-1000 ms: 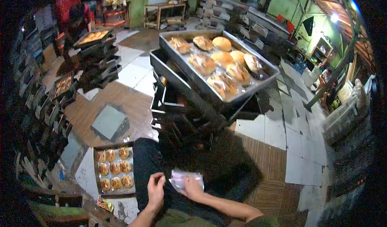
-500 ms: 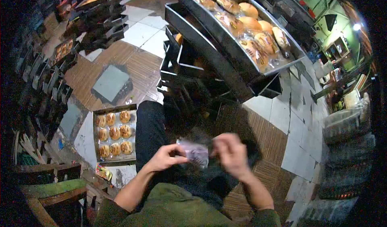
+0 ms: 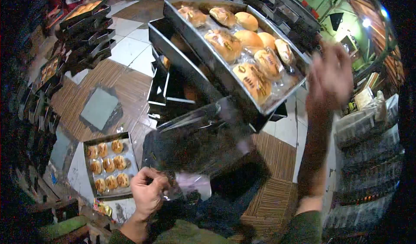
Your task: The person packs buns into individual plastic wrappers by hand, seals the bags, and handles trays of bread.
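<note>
My left hand (image 3: 149,190) is low at centre-left, its fingers pinched on clear plastic bags. One filmy plastic bag (image 3: 203,146) spreads up and to the right over my dark trousers, and a pale pinkish stack of plastic (image 3: 195,185) lies just beside the fingers. Raised at the right, my right hand (image 3: 331,77) is smeared by motion near the corner of a metal tray (image 3: 255,107); whether it holds anything is unclear. Inside that tray are several bread buns (image 3: 249,39), some wrapped in clear plastic and some bare.
More dark trays (image 3: 177,62) are stacked beneath the bun tray. On the floor at left sits a small tray (image 3: 96,197) of browned buns. Other tray stacks (image 3: 89,40) stand farther left, and plastic-covered crates (image 3: 368,157) line the right side.
My right hand has swung from beside my left hand up and right, past the tray's corner. A clear bag now spreads out above my left hand, which has shifted left and down. The view has shifted.
</note>
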The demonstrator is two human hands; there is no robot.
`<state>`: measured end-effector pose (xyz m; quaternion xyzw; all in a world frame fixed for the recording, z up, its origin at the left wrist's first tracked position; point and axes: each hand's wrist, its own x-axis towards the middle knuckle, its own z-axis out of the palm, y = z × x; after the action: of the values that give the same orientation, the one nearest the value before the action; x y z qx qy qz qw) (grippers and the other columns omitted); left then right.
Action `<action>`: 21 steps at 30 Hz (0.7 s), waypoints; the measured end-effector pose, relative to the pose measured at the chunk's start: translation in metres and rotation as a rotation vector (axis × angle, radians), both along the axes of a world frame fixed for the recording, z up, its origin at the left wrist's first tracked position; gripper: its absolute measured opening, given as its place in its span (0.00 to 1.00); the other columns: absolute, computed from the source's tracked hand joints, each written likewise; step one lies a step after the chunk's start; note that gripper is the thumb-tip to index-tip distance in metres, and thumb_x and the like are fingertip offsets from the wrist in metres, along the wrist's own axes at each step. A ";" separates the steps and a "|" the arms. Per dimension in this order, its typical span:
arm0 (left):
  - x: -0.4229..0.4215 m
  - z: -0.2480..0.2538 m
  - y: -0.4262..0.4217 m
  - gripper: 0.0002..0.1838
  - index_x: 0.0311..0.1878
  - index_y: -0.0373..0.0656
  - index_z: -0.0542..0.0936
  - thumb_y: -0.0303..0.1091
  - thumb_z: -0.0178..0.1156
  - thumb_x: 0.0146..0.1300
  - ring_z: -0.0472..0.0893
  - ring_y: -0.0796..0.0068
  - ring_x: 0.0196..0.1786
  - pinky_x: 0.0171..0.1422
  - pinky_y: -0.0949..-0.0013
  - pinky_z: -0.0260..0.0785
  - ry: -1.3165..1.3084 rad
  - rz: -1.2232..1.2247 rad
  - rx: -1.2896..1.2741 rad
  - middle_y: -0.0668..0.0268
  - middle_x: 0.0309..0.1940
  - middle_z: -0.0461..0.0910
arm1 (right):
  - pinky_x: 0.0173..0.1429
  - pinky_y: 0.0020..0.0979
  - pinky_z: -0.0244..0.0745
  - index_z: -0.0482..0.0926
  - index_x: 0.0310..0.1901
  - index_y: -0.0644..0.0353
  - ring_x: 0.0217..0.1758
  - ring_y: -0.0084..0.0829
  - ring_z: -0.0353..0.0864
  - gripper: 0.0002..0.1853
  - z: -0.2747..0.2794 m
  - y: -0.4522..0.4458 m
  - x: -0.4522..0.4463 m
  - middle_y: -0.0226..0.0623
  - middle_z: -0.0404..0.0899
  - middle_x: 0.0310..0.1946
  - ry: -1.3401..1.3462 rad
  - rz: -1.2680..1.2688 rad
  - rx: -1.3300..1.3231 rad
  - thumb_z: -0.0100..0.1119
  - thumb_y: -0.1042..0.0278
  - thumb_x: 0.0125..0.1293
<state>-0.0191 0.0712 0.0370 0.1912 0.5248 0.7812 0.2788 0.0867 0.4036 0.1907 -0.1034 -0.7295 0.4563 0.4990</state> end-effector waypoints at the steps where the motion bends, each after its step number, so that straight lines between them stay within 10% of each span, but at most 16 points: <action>1: -0.002 0.008 0.005 0.09 0.24 0.38 0.69 0.24 0.58 0.55 0.72 0.78 0.21 0.24 0.75 0.66 -0.250 -0.016 -0.072 0.63 0.21 0.74 | 0.44 0.26 0.75 0.72 0.44 0.66 0.36 0.25 0.77 0.15 0.043 0.031 -0.030 0.37 0.76 0.36 -0.201 -0.226 0.352 0.43 0.63 0.67; 9: -0.012 -0.065 0.002 0.09 0.29 0.40 0.71 0.35 0.53 0.62 0.75 0.76 0.20 0.21 0.72 0.68 -0.515 0.060 -0.052 0.63 0.23 0.78 | 0.44 0.31 0.68 0.75 0.40 0.64 0.38 0.31 0.73 0.42 0.012 0.172 -0.158 0.40 0.76 0.34 -1.377 -0.074 0.555 0.26 0.28 0.59; 10: -0.016 -0.072 -0.006 0.09 0.29 0.40 0.71 0.35 0.53 0.62 0.75 0.76 0.20 0.21 0.72 0.68 -0.515 0.065 -0.049 0.63 0.23 0.78 | 0.37 0.24 0.67 0.76 0.36 0.65 0.32 0.23 0.70 0.39 0.024 0.178 -0.163 0.35 0.74 0.28 -1.578 -0.078 -0.071 0.34 0.28 0.58; 12: -0.025 -0.080 -0.021 0.08 0.30 0.40 0.72 0.34 0.54 0.60 0.76 0.75 0.24 0.26 0.71 0.71 -0.566 -0.062 -0.194 0.62 0.27 0.78 | 0.34 0.20 0.65 0.77 0.32 0.65 0.28 0.17 0.68 0.34 0.057 0.144 -0.149 0.29 0.72 0.23 -1.600 -0.026 0.034 0.46 0.33 0.57; 16: -0.019 -0.050 -0.005 0.07 0.30 0.33 0.73 0.28 0.53 0.60 0.76 0.72 0.23 0.26 0.70 0.71 -0.700 -0.044 0.087 0.60 0.22 0.77 | 0.45 0.24 0.70 0.70 0.49 0.65 0.39 0.22 0.74 0.27 0.033 0.140 -0.103 0.33 0.76 0.37 -1.123 0.234 0.169 0.63 0.56 0.52; 21: -0.014 -0.025 0.003 0.04 0.32 0.33 0.76 0.24 0.55 0.58 0.75 0.80 0.27 0.32 0.76 0.69 -0.238 -0.010 -0.079 0.63 0.26 0.78 | 0.53 0.30 0.69 0.65 0.54 0.64 0.49 0.31 0.73 0.29 0.038 0.063 -0.033 0.40 0.71 0.49 -0.246 0.490 -0.083 0.62 0.58 0.53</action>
<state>-0.0332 0.0738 0.0118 0.0886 0.5174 0.7758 0.3501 0.0535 0.4664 0.2286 0.0011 -0.7686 0.5768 0.2768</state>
